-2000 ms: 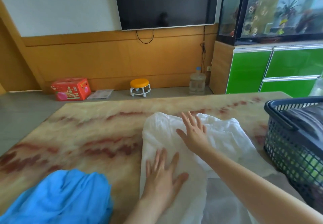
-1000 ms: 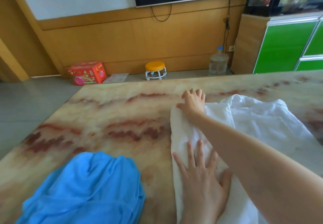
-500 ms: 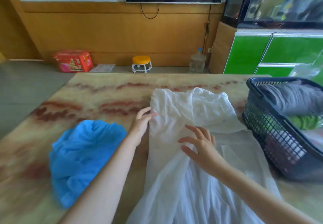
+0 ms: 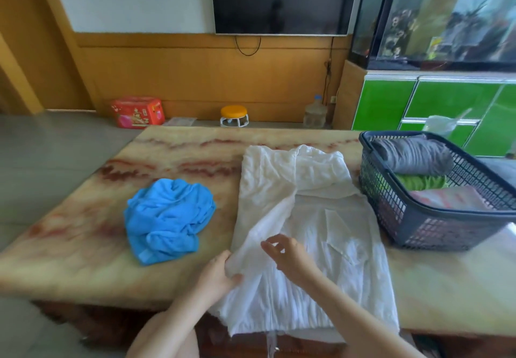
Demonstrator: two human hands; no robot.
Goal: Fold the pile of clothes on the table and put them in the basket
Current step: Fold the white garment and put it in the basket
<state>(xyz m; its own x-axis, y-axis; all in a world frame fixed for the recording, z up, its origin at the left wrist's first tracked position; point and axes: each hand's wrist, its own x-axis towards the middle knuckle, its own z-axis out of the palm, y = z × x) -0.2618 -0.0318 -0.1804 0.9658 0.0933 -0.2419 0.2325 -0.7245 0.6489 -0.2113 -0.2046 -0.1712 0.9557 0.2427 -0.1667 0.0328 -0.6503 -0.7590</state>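
Marble-patterned table [image 4: 83, 246] fills your view, wood panelling and a dark TV [image 4: 279, 0] behind it, and the work is right at the near edge. Your shirt [image 4: 321, 218], white and thin, lies lengthwise down the middle, collar end away from you, hem hanging just over the table's near edge. Its left side is folded in over the body as a long flap, so that side reads narrow and straight. The right side lies flat and unfolded, a chest pocket showing, creases everywhere. Your left hand [image 4: 217, 271] pinches the flap's near corner between thumb and curled fingers, lifting it a little, which I take as steadying the fold line while you square it. Your right hand [image 4: 290, 254] hovers just beside it over the flap, fingers loosely curled and parted; it's blurred, and I can't tell whether they have any cloth. Basket [image 4: 418, 226] sits just beside the shirt's right edge, a short carry once you finish, with a grey roll [image 4: 413, 155], a green piece [image 4: 421, 182] and a pinkish piece [image 4: 452, 198] inside. Blue cloth [image 4: 167, 218] waits crumpled to the left, apart from the shirt, out of your folding space. By my read, 1 fold is in and the right side comes next, with 2 garments left for the basket.
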